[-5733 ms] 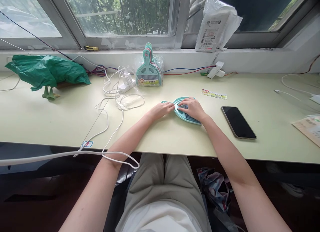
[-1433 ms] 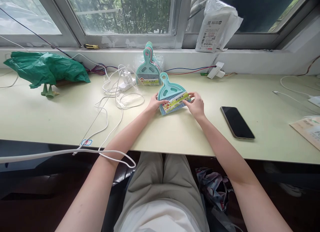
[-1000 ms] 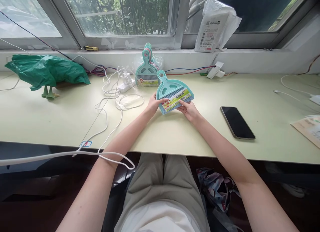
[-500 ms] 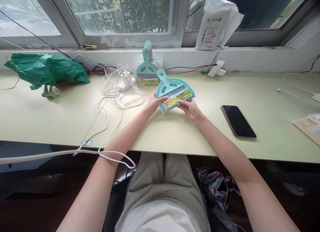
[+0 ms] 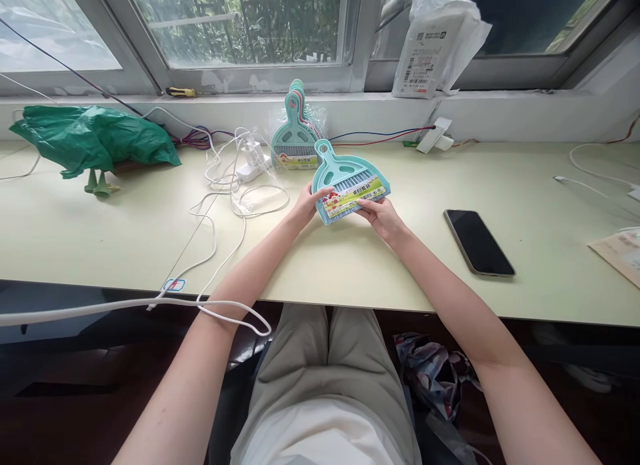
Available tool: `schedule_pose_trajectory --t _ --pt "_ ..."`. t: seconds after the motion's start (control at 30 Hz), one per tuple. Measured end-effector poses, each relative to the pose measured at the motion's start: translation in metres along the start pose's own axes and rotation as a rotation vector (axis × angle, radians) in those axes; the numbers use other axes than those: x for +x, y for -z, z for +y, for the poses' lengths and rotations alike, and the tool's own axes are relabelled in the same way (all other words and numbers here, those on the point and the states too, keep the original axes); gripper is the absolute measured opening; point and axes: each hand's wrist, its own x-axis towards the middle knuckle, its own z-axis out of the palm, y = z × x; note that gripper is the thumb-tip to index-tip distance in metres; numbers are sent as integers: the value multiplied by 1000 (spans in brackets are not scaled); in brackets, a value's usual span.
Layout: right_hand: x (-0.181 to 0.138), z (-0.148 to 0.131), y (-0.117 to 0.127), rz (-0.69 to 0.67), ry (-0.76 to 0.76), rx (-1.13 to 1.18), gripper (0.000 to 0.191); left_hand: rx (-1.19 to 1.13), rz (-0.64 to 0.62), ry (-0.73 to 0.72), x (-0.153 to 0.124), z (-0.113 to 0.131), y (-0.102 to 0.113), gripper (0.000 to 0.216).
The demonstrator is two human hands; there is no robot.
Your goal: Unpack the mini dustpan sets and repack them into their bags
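Left hand (image 5: 305, 207) and right hand (image 5: 381, 219) grip 1 dustpan (image 5: 337, 163), handle (image 5: 324, 149) slanting left toward the table's (image 5: 320, 271) back edge, brush (image 5: 353, 180) inside.

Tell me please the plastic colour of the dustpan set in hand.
The dustpan set is light turquoise; the head view shows it best.
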Motion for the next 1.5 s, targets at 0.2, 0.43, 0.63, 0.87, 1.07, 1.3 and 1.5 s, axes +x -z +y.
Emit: schedule_pose_trajectory --t 0.2,0.43,0.63,0.87,1.07,1.3,1.5 --pt "-1 -1 -1 5 -11 27 22 17 -27 -26 1 -1 2 58" --pt "0 0 0 23 -30 46 19 48 -42 -50 4 -5 5 63" --pt "1 4 -1 12 -36 42 14 86 -41 -65 2 -4 3 68" --pt "5 9 1 33 -84 54 12 95 -46 -48 1 -5 2 69" --pt "4 7 0 45 -71 58 14 88 -64 -35 1 -6 3 65" --pt "3 5 0 65 -70 56 13 90 -53 -33 1 -6 3 65" --pt "4 6 1 67 -46 72 14 146 -72 -6 4 -6 3 57"
